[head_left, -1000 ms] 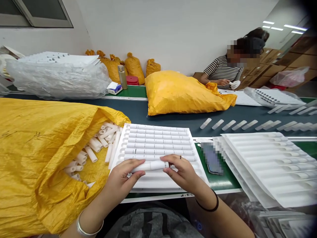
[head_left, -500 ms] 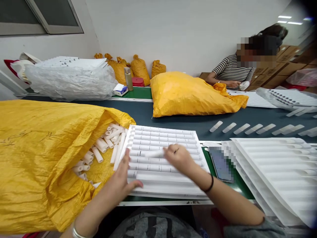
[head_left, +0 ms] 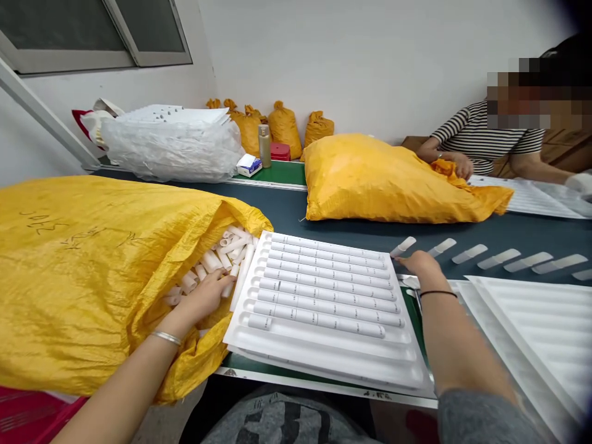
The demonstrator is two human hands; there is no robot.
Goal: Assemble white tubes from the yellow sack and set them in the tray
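Note:
My left hand [head_left: 213, 295] is in the mouth of the yellow sack [head_left: 87, 246], its fingers closed around one white tube [head_left: 231, 280] among many loose ones. Beyond the far right corner of the white tray [head_left: 240, 336], my right hand [head_left: 422, 265] pinches the near end of a small translucent flat-ended piece [head_left: 403, 246]; the fingertips are partly hidden. Printed white tubes lie in rows in the tray's grooves. The nearest filled groove holds just a short tube [head_left: 259, 322] at its left end, and grooves closer to me are bare.
More translucent pieces [head_left: 499, 259] lie in a line on the dark belt [head_left: 287, 213]. Stacked white trays [head_left: 531, 327] stand at the right. A full yellow sack [head_left: 370, 179] rests across the belt. A co-worker in a striped shirt [head_left: 476, 132] sits beyond it.
My left hand has gone from the tray's edge into the sack. My right hand has left the tray for the translucent pieces, and the tube it held is out of it. The view has turned left.

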